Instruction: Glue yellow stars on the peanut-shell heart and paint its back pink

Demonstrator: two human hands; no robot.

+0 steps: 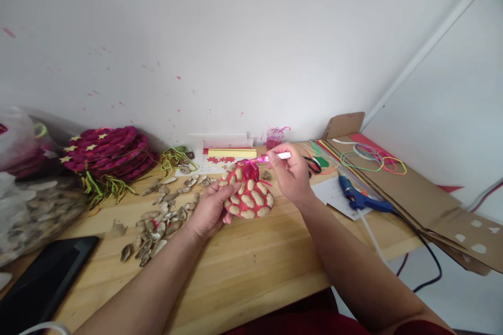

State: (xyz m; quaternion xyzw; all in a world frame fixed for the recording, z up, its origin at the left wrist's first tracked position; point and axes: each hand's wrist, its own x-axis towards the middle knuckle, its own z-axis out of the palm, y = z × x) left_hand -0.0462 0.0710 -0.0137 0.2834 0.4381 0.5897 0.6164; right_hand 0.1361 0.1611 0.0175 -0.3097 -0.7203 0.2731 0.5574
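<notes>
My left hand point(212, 207) grips the left edge of a red gourd-shaped piece point(253, 200) covered with peanut shells, its thumb on the front. The piece is held tilted above the wooden table. Its top shells are coated in wet magenta paint. My right hand point(293, 172) pinches a white-handled brush point(280, 156), whose pink-smeared end touches or nearly touches the painted top. Behind the hands, a clear cup point(274, 137) with magenta paint stands by the wall.
Loose shells point(157, 227) lie left of my left hand, with a black phone point(49, 272) further left. Stacked magenta pieces point(110, 152) stand at the back left. On the right are a blue glue gun point(363, 200), scissors point(313, 164) and cardboard point(412, 193).
</notes>
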